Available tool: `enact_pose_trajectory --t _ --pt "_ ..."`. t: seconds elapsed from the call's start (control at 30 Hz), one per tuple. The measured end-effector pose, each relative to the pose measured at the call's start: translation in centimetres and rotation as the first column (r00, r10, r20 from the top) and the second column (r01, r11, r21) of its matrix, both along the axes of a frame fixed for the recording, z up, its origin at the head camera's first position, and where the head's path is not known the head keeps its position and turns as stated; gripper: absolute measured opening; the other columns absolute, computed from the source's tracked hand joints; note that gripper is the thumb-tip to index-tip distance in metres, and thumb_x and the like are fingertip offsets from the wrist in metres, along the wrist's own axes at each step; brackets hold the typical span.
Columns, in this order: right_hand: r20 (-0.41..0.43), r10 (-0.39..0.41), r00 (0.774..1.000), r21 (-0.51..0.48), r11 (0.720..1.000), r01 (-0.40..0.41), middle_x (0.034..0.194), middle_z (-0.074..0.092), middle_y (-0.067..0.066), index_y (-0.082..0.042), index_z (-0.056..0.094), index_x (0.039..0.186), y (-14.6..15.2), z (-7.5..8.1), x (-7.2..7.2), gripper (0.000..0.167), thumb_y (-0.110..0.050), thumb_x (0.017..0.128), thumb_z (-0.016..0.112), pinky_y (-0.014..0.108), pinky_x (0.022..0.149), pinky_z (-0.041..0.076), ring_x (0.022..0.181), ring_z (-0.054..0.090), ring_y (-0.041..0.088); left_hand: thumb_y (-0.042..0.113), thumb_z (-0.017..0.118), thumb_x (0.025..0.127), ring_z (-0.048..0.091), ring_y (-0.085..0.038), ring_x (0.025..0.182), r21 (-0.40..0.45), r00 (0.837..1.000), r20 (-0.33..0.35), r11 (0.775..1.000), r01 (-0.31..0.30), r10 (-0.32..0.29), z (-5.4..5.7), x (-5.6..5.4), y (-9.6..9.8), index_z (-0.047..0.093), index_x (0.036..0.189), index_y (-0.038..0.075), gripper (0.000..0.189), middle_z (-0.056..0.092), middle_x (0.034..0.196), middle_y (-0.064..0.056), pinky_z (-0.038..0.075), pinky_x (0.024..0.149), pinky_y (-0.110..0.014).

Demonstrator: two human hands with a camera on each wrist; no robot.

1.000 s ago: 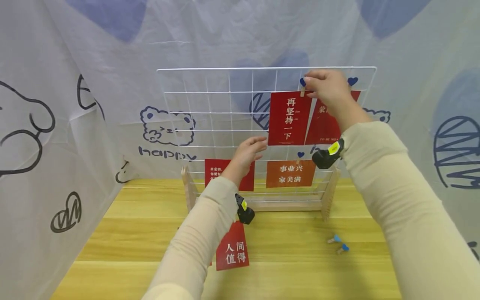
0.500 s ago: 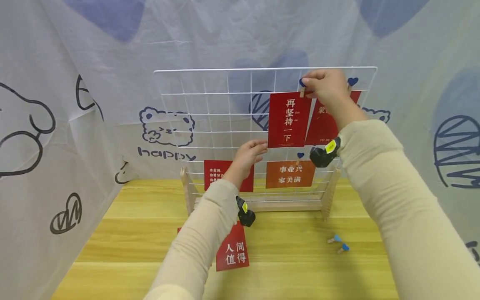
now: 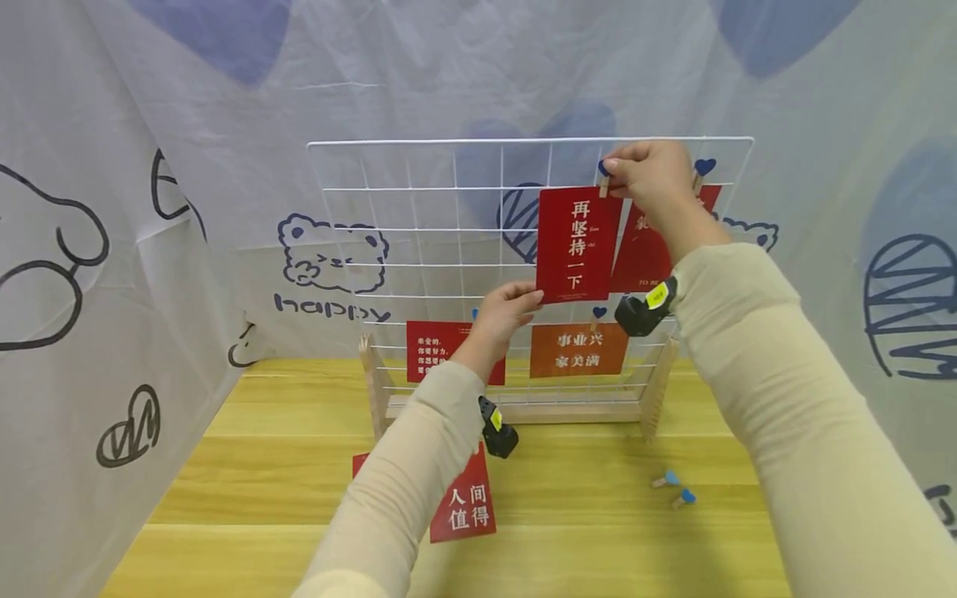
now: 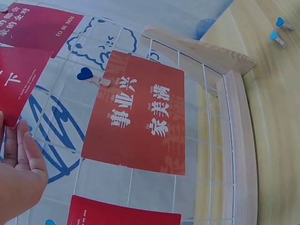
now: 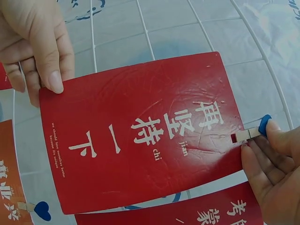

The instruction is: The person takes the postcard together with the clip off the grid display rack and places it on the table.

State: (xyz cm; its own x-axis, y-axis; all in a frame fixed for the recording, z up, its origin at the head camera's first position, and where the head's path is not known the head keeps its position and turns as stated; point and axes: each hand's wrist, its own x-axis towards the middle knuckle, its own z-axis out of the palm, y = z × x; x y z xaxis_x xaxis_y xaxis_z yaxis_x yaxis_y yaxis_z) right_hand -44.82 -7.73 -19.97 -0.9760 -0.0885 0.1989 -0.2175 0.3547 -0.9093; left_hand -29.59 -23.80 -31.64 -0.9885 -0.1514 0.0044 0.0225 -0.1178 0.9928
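Note:
My right hand (image 3: 658, 178) pinches a wooden clothespin (image 5: 247, 135) with a dark blue heart at the top edge of a red card (image 3: 557, 249) with white lettering. This card hangs in front of the upper right of a white wire grid rack (image 3: 389, 143). At the card's lower left corner, my left hand (image 3: 503, 320) grips it, thumb in front and fingers behind, as the right wrist view shows. Another red card (image 3: 645, 249), partly hidden by my right hand, hangs just to the right under its own heart clothespin (image 3: 703, 170).
Lower on the rack hang an orange card (image 4: 140, 112) and a red card (image 3: 429, 336), the latter partly behind my left hand. More red cards (image 3: 465, 515) lie on the wooden table (image 3: 598, 540), beside my left sleeve. Two light blue heart clothespins (image 3: 684, 497) lie at the right.
My left hand has moved slightly right and taken hold of the card's lower left corner. The card's bottom edge sits a little lower; my right hand stays at the clothespin.

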Motion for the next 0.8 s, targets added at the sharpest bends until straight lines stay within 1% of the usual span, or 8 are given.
enact_pose_trajectory --t 0.1,0.2,0.37,0.53,0.6,0.67,0.8 --pt "0.004 -0.011 1.0 -0.013 1.0 0.011 0.097 0.059 0.004 -0.019 0.066 0.099 -0.1 -0.4 -0.7 0.038 -0.041 0.069 0.062 0.03 0.076 0.047 0.081 0.06 0.019 0.011 0.054 0.085 0.052 -0.027 0.099 0.02 1.0 -0.01 1.0 -0.019 0.019 -0.1 0.0 0.0 0.054 0.109 -0.003 0.027 0.056 0.103 -0.014 0.041 0.085 -0.028" --pt "0.011 -0.028 1.0 -0.015 0.999 0.028 0.095 0.06 0.004 -0.019 0.066 0.099 -0.2 -0.4 -0.7 0.036 -0.04 0.07 0.062 0.029 0.075 0.047 0.08 0.06 0.018 0.01 0.055 0.084 0.054 -0.027 0.096 0.033 0.999 -0.024 0.998 -0.045 0.046 -0.2 0.0 0.0 0.055 0.107 -0.004 0.027 0.057 0.099 -0.014 0.042 0.084 -0.027" --pt "0.01 -0.055 0.998 -0.038 0.998 0.055 0.095 0.06 0.004 -0.02 0.067 0.098 -0.4 -0.4 -0.3 0.036 -0.04 0.069 0.062 0.028 0.075 0.047 0.079 0.06 0.018 0.008 0.057 0.083 0.058 -0.018 0.082 0.052 0.994 -0.057 0.995 -0.088 0.091 -0.3 0.0 -0.3 0.057 0.105 -0.005 0.026 0.06 0.089 -0.01 0.044 0.081 -0.027" --pt "-0.018 -0.075 0.997 -0.03 0.997 0.074 0.098 0.059 0.002 -0.022 0.066 0.099 -0.5 -0.8 -0.6 0.038 -0.043 0.068 0.062 0.03 0.079 0.045 0.084 0.059 0.017 0.007 0.058 0.082 0.056 -0.012 0.074 0.065 0.991 -0.061 0.992 -0.112 0.116 -0.1 0.1 -0.5 0.058 0.104 -0.005 0.025 0.059 0.081 -0.003 0.044 0.079 -0.027" --pt "-0.027 -0.085 0.996 -0.015 0.996 0.085 0.099 0.058 0.0 -0.024 0.066 0.099 -0.4 -1.0 -0.8 0.039 -0.046 0.067 0.06 0.032 0.081 0.044 0.086 0.058 0.017 0.007 0.058 0.082 0.057 -0.013 0.074 0.067 0.991 -0.058 0.991 -0.117 0.12 0.0 0.2 -0.5 0.059 0.104 -0.004 0.025 0.059 0.081 -0.003 0.044 0.08 -0.028" --pt "-0.04 -0.095 0.995 0.001 0.995 0.095 0.099 0.058 -0.001 -0.026 0.065 0.099 -0.4 -1.3 -1.1 0.04 -0.049 0.067 0.059 0.033 0.081 0.043 0.088 0.056 0.016 0.006 0.058 0.081 0.058 -0.017 0.078 0.07 0.991 -0.056 0.99 -0.119 0.123 0.0 0.2 -0.5 0.059 0.104 -0.004 0.025 0.059 0.082 -0.004 0.044 0.08 -0.028" --pt "-0.077 -0.091 0.993 -0.038 0.995 0.089 0.098 0.058 0.0 -0.025 0.066 0.097 -0.2 -2.1 -2.1 0.035 -0.046 0.069 0.06 0.032 0.078 0.045 0.087 0.056 0.016 0.006 0.058 0.082 0.057 -0.025 0.087 0.073 0.991 -0.053 0.99 -0.12 0.124 -0.1 0.2 -0.7 0.058 0.104 -0.004 0.025 0.059 0.084 -0.005 0.044 0.08 -0.027"
